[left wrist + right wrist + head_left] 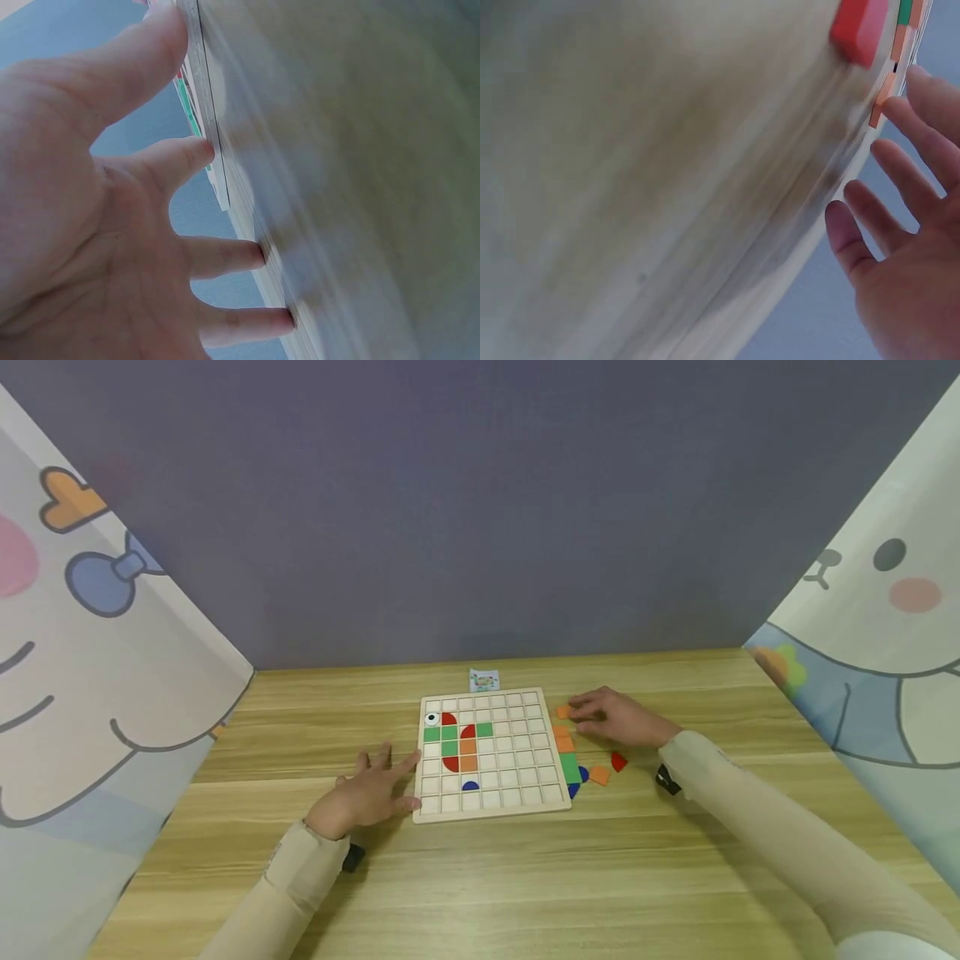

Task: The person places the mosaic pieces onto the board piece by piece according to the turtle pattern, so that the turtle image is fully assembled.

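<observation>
A square wooden grid board lies on the table, with coloured pieces set in its left half: green squares, red quarter-rounds, orange squares, a blue half-round and a white eye tile. My left hand is spread at the board's left side, thumb and index finger at its edge. Beyond the right edge, my right hand reaches to an orange piece. In the right wrist view the index fingertip meets that orange piece, while the other fingers are loosely extended.
Along the board's right edge lie loose orange pieces, green pieces and blue pieces. A red piece and another orange piece sit farther right. A small printed card is behind the board, before a grey panel.
</observation>
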`<state>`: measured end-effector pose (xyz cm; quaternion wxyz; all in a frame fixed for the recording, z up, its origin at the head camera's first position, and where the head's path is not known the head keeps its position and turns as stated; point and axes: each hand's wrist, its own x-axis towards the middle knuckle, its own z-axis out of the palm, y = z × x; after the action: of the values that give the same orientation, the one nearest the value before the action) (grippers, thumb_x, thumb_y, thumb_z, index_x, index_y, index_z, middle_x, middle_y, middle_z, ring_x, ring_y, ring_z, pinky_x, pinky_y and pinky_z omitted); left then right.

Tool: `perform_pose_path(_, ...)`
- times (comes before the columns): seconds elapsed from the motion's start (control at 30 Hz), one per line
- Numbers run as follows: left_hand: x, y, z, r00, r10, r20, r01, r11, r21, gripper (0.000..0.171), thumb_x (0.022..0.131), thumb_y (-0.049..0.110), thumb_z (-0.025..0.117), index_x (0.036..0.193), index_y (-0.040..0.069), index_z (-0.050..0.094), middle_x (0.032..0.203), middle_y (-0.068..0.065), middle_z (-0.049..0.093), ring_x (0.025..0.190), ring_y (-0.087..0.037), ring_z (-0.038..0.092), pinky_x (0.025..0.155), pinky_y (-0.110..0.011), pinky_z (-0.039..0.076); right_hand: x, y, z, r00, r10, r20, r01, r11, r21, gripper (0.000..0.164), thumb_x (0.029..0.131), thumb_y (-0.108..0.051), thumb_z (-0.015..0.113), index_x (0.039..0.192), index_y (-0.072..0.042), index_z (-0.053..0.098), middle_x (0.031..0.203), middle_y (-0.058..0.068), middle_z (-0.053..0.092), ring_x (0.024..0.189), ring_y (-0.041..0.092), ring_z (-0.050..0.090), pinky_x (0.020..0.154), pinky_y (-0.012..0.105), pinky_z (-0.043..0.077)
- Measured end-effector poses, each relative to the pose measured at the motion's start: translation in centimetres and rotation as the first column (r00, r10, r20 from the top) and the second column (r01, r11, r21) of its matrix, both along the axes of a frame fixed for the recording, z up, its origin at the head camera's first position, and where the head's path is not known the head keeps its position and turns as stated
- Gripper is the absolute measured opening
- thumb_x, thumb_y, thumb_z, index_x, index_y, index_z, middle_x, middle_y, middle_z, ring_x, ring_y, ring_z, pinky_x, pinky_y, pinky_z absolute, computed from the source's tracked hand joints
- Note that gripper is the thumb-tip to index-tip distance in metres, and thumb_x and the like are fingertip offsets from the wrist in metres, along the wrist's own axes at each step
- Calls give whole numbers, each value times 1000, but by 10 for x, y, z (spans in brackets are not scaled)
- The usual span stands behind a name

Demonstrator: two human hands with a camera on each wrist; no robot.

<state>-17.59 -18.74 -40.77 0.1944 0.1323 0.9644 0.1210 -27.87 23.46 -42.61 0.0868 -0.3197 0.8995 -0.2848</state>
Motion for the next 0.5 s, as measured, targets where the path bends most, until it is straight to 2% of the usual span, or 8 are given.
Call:
perform_pose_path(0.13,0,0,-1,1000,0,-3,0,1000,-1,78,87,51,59,152,26,22,152,-29,7,131,-59,7,85,-80,19,-7,0,2,999,-32,-16,32,999,-13,26,88,-17,70,112,-8,71,137,14,49,124,34,41,95,51,39)
perform_pose_path(0.33,-1,0,-3,1000,-1,-10,1,1000,-5,78,87,50,60,152,26,23,152,-28,7,132,-58,8,84,-79,21,-18,-3,1,996,-81,22,81,997,-8,24,88,-15,69,111,-10,71,134,8,53,122,29,43,96,48,39)
perform_pose_path(0.5,-1,1,-1,1000,-2,-11,2,1000,-12,78,87,49,60,152,26,23,152,-29,8,131,-59,8,84,-79,21,-23,-7,0,996,-77,-43,77,997,17,20,86,-11,71,106,-7,74,120,8,61,108,28,50,89,45,43)
